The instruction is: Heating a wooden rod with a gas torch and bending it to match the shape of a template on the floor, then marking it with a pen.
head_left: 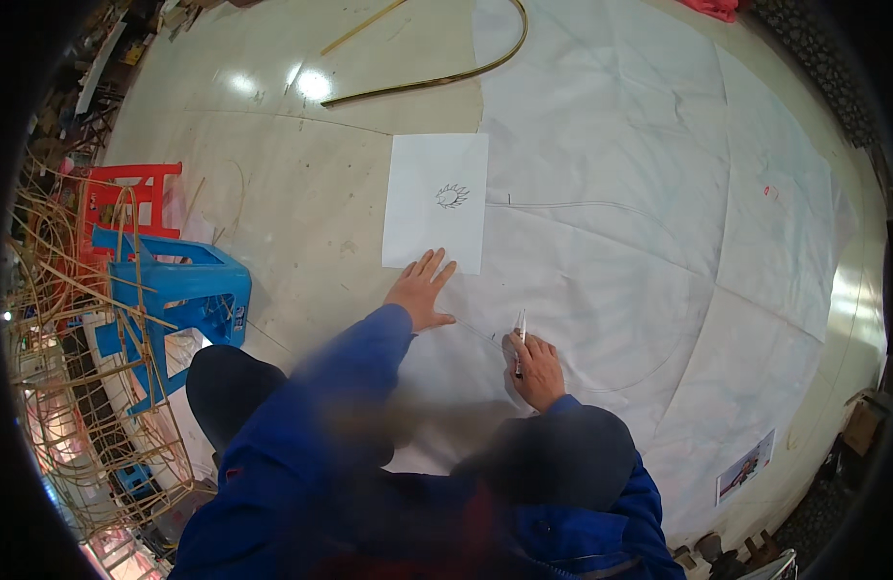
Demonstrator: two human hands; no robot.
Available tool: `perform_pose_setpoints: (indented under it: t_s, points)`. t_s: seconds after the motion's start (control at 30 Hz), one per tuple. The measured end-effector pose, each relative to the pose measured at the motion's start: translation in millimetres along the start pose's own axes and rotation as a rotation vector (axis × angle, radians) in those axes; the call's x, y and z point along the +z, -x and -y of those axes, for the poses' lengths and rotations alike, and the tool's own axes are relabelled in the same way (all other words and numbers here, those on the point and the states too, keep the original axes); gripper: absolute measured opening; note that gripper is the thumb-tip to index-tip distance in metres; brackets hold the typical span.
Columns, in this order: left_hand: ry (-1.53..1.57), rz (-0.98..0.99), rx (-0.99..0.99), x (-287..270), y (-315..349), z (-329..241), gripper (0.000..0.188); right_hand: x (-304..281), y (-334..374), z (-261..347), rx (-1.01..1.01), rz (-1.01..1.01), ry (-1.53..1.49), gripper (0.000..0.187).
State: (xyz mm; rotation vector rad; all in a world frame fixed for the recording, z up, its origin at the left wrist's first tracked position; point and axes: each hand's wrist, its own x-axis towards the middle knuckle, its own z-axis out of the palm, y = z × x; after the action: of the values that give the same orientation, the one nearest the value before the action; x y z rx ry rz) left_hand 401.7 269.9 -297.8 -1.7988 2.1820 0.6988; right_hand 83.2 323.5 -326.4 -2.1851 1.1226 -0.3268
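Observation:
My left hand lies flat with its fingers spread, the fingertips at the lower edge of a white sheet of paper. A small spiky round drawing in dark line shows on that paper. Under it spreads a large creased white sheet with thin curved lines drawn on it. To the right, my right hand rests on the large sheet, its fingers closed round a slim pen whose light end points away from me. The pen's lower part is partly covered by the fingers.
A bent bamboo strip lies at the far side. On the left stand a red stool, a blue stool and a bamboo-strip framework. A small printed picture lies at the near right; red material is at the far right.

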Motion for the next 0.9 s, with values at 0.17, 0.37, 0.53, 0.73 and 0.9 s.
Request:
perform_pose_setpoints:
  t_s: [0.17, 0.37, 0.53, 0.73, 0.9]
  points:
    - [-0.016, 0.012, 0.014, 4.1, 3.0, 4.3, 0.106, 1.9, 1.3, 2.9, 0.011, 0.026, -0.014, 0.068]
    - [0.139, -0.154, -0.231, -14.2, -42.5, 20.2, 0.092, 9.7, 7.3, -2.9, -0.010, -0.030, 0.002, 0.067]
    - [0.216, -0.051, -0.306, -45.3, -86.7, 41.5, 0.099, 15.1, 7.0, -4.3, 0.000, -0.050, 0.032, 0.066]
    - [0.191, 0.007, -0.301, -46.6, -95.0, 48.9, 0.108, 18.6, 6.7, -5.6, 0.011, -0.069, 0.020, 0.066]
    - [0.169, 0.081, -0.294, -59.5, -99.2, 43.6, 0.114, 16.7, 6.9, -5.2, 0.021, -0.049, 0.016, 0.066]
